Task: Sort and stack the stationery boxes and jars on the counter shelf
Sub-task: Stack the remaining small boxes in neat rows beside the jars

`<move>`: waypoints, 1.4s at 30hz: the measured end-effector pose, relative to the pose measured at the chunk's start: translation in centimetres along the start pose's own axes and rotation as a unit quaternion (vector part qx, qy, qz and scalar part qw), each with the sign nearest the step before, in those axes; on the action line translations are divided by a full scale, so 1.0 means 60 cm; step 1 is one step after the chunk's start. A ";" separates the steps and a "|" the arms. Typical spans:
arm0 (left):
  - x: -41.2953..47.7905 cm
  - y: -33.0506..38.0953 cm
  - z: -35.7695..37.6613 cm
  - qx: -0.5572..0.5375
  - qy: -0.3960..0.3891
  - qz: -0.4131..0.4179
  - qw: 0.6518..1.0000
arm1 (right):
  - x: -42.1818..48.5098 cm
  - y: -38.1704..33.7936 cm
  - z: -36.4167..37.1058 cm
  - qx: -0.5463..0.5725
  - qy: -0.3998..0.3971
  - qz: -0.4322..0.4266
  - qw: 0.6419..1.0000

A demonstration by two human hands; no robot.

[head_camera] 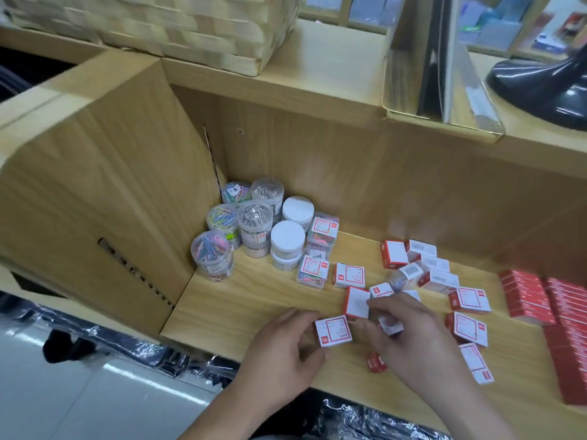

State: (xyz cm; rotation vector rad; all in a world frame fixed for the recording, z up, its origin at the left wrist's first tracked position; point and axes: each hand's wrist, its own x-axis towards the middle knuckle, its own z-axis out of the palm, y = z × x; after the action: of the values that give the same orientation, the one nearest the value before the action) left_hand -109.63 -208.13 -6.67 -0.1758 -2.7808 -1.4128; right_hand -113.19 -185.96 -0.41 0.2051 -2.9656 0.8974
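Several small red-and-white stationery boxes (470,300) lie scattered on the wooden counter shelf (241,300). My left hand (282,347) pinches one white-faced box (333,330) near the shelf's front edge. My right hand (409,335) grips another small box (391,325) just to the right of it, with a red box (376,363) lying under the wrist. Clear jars of paper clips (254,217) and white-lidded jars (287,239) stand stacked in the back left corner. Clear boxes of coloured clips (322,233) sit beside them.
Rows of red boxes (546,300) are packed at the shelf's right end. A woven basket (178,30), a cardboard display (444,90) and a black boot-shaped object (546,87) stand on the counter top above. Plastic-wrapped dark goods (143,347) lie below the shelf.
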 end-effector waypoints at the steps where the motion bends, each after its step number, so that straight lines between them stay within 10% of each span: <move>1: 0.000 0.001 -0.001 -0.022 0.001 -0.005 1.000 | 0.004 -0.005 0.000 -0.002 0.003 0.000 1.000; 16: 0.079 -0.033 -0.074 -0.035 0.081 -0.066 0.994 | 0.109 -0.079 0.104 -0.127 -0.046 -0.181 0.974; 24: 0.069 -0.029 -0.065 -0.024 0.128 -0.018 0.991 | 0.095 -0.081 0.083 -0.092 -0.138 -0.140 0.976; 42: 0.243 0.157 0.116 0.162 -0.087 0.067 0.981 | 0.012 0.083 -0.093 0.014 0.048 0.132 0.990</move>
State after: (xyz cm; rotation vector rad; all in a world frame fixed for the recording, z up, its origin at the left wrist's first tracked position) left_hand -122.85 -195.65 -2.26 -0.4895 -3.0203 -0.9395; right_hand -114.58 -178.86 1.56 -0.2314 -2.9354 0.9419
